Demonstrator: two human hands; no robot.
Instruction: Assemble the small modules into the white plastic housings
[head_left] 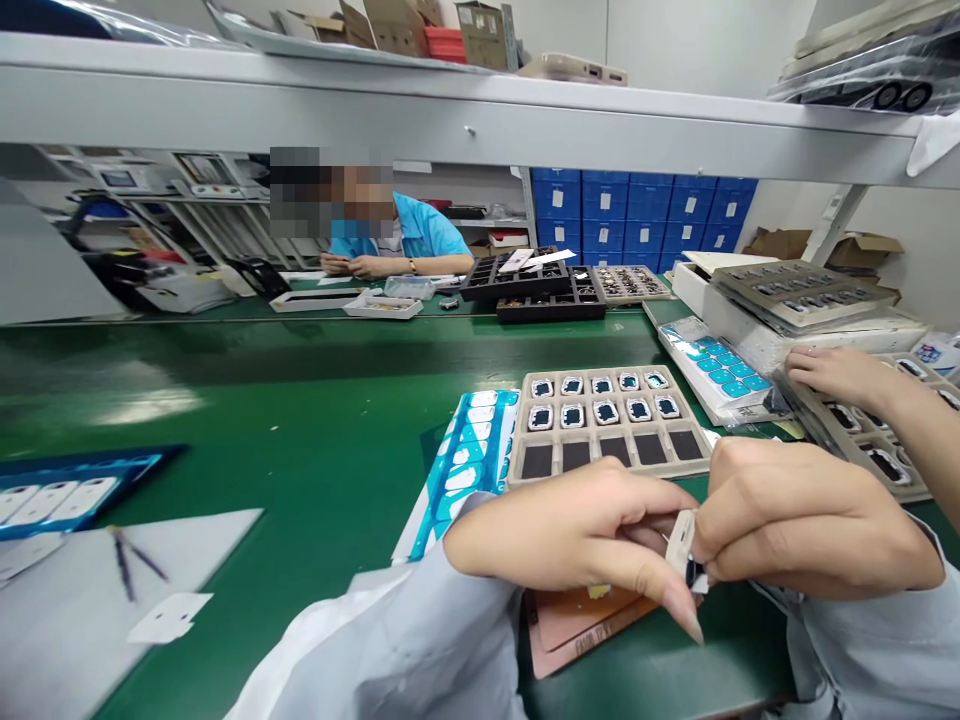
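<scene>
My left hand point(592, 540) is closed around a small white casing point(681, 538) with rounded corners and a dark part at its lower edge. It looks like a smartwatch case. Fingers of my right hand point(810, 525) pinch the same casing from the right, covering much of it. Beneath my hands lies a pinkish-orange pad point(577, 635) with lettering along its edge. Just beyond stands a beige tray point(517, 450) with two rows of white-framed casings point(604, 411) and a nearer row of dark pockets.
Left of the tray lies a blue-and-white sticker sheet point(461, 465). Another person's hand point(840, 375) touches a tray at right. Tweezers point(124, 565) rest on a white sheet point(67, 640). A shelf beam point(450, 115) crosses overhead. A person in blue point(427, 230) sits opposite.
</scene>
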